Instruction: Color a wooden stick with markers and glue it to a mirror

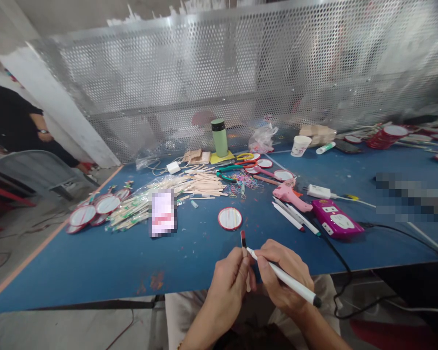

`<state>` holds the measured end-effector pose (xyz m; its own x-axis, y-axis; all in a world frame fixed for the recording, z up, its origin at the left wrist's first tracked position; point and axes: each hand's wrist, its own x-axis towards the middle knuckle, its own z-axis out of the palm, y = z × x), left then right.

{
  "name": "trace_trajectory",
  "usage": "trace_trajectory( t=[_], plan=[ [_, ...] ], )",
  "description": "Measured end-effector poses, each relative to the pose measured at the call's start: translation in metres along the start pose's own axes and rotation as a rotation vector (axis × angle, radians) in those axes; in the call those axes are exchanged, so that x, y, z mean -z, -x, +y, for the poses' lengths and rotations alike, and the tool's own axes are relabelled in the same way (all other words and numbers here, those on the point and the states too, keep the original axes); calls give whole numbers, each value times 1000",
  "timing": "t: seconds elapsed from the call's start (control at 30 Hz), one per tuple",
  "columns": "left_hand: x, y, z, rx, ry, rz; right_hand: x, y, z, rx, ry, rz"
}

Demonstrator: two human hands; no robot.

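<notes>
My left hand [229, 281] is closed on a flat wooden craft stick [243, 240], pinched upright at the table's front edge. The stick's top end is coloured red, with a black band under it. In my right hand [285, 277] is a white marker [294, 284] with a black end, held like a pen. Its tip meets or nearly meets the stick just below the black band. Beyond my hands a round white disc with a red rim [230, 218] lies flat on the blue table [190, 257].
Loose wooden sticks [204, 183] and a blurred-out phone [162, 213] lie left of centre. Several markers [295, 217], a pink glue gun [292, 194] and a purple power strip [336, 218] with cables sit right. A green bottle [219, 138] stands behind. A person [20, 126] is at far left.
</notes>
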<state>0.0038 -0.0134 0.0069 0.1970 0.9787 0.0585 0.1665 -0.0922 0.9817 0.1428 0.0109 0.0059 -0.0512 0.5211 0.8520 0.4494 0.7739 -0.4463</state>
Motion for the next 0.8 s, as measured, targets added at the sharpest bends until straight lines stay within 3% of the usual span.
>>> trace_trajectory(
  t=[0.8],
  plan=[
    [0, -1, 0, -3, 23, -2, -1, -1, -1, -5, -51, 3]
  ],
)
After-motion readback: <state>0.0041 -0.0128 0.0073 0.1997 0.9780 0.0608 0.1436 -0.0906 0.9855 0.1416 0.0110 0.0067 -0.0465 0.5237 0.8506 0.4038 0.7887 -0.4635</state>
